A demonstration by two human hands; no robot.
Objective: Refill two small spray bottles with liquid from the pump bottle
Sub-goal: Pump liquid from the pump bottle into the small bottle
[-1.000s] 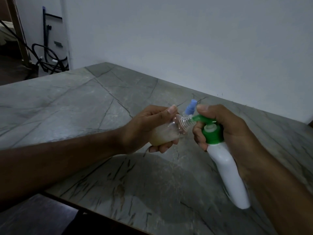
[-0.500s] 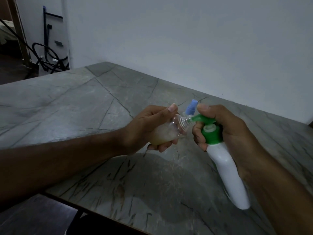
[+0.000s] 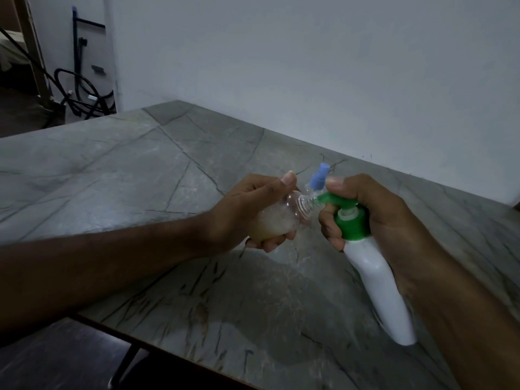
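The left hand curls round a small clear spray bottle, thumb along its top, and holds it tipped on its side with the open threaded neck toward the right hand. Pale yellowish liquid fills the lower part; the fingers hide the base. The right hand grips the white pump bottle at its green collar, thumb pressing on the green pump head, whose spout meets the clear bottle's mouth. Its foot rests on the marble table beneath the right wrist, which covers part of the body. No label or writing can be read on either bottle. Just beyond and between the thumbs, a blue spray cap shows; what it sits on is hidden. Far beyond the left hand, dim cables lie by the wall.
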